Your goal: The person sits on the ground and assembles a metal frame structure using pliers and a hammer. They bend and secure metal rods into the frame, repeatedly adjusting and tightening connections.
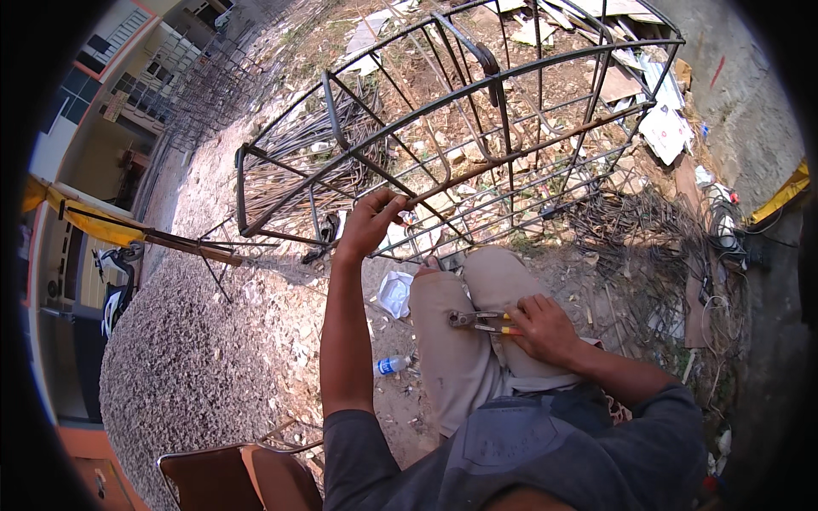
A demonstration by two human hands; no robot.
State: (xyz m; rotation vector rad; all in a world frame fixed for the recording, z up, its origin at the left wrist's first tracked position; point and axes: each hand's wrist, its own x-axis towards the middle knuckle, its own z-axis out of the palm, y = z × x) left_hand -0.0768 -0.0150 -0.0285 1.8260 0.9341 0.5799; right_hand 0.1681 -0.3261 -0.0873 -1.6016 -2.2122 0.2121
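A long cage (503,75) of dark steel rebar stands across the view in front of my knees, its bars joined by bent stirrups. My left hand (372,223) reaches forward with its fingers closed round the end of a rusty bar (460,176) at the cage's near side. Over my thigh, my right hand (545,328) is closed on pincers (463,319) with yellow-orange handles. Their metal head points left above my trouser leg. Whether the jaws touch anything cannot be made out.
A heap of rebar (298,162) lies beyond the cage, and tangled wire (635,226) to its right. Near my left are a white plastic tray (395,294), a water bottle (390,365), a brown chair (213,477) and a gravel pile (187,383). A concrete wall (741,111) bounds the right.
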